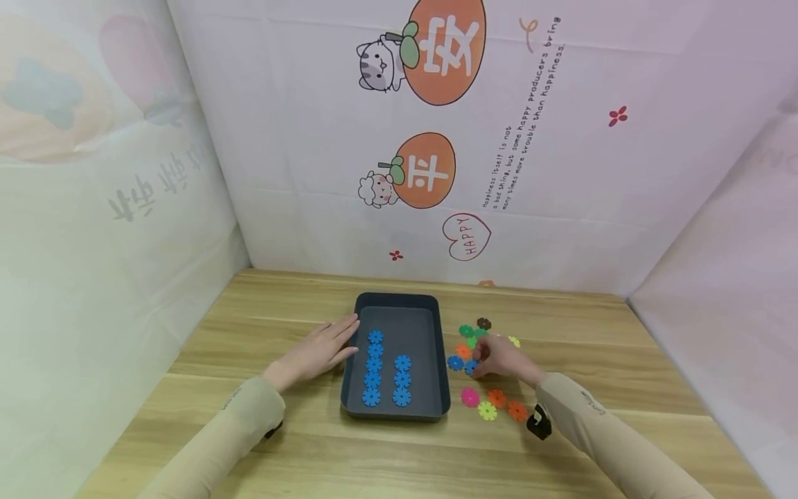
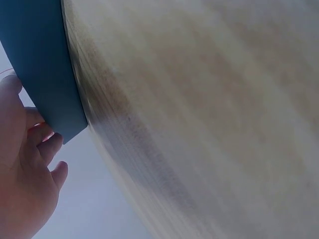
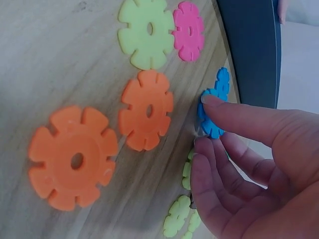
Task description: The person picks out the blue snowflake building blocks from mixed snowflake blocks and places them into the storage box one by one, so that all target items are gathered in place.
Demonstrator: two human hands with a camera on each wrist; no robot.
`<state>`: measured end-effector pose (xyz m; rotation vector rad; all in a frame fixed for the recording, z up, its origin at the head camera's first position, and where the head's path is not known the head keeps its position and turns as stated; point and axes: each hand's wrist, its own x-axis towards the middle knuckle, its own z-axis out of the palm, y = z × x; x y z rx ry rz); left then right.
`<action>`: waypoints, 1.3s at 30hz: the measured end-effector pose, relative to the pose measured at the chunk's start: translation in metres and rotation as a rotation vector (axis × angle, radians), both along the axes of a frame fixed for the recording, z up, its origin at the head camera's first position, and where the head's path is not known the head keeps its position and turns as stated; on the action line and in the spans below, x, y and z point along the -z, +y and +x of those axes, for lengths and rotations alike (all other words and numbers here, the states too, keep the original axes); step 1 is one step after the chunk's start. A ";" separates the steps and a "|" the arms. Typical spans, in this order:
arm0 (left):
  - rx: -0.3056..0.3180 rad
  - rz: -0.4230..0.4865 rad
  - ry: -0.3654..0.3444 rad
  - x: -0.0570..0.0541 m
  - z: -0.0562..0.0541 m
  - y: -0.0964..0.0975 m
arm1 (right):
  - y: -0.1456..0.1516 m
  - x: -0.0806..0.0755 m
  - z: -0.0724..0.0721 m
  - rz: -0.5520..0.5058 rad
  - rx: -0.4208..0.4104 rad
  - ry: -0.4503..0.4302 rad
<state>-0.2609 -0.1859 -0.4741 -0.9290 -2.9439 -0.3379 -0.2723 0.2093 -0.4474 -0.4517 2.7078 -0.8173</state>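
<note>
My left hand [image 1: 316, 352] lies with extended fingers at the left rim of a dark grey tray [image 1: 444, 388]; in the left wrist view its fingertips meet the tray's outer wall [image 2: 45, 55]. Inside the tray, several blue snowflake discs [image 1: 373, 364] form a left column and three more [image 1: 402, 379] a shorter right one. Right of the tray, my right hand [image 1: 503, 357] pinches a blue snowflake disc [image 3: 211, 117] between thumb and fingers, low over the table. Another blue disc [image 1: 455, 362] lies just to its left.
Around my right hand lie green discs [image 1: 466, 331], a brown one [image 1: 483, 324] and an orange one [image 1: 463, 351]. Nearer me are a pink disc [image 1: 470, 397], a yellow one [image 1: 488, 411] and two orange ones [image 3: 73, 158]. A printed cloth wall [image 1: 312, 208] stands behind the wooden table [image 1: 280, 443].
</note>
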 end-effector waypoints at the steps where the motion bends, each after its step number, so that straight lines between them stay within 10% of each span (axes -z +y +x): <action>1: -0.001 -0.001 0.002 0.001 0.000 0.000 | 0.001 0.000 0.000 -0.011 -0.002 -0.007; 29: 0.005 0.003 0.010 0.002 -0.001 0.000 | -0.002 -0.033 -0.024 -0.159 -0.051 -0.078; 39: -0.004 -0.002 0.000 0.001 -0.001 0.000 | -0.028 -0.053 -0.041 -0.063 -0.043 -0.006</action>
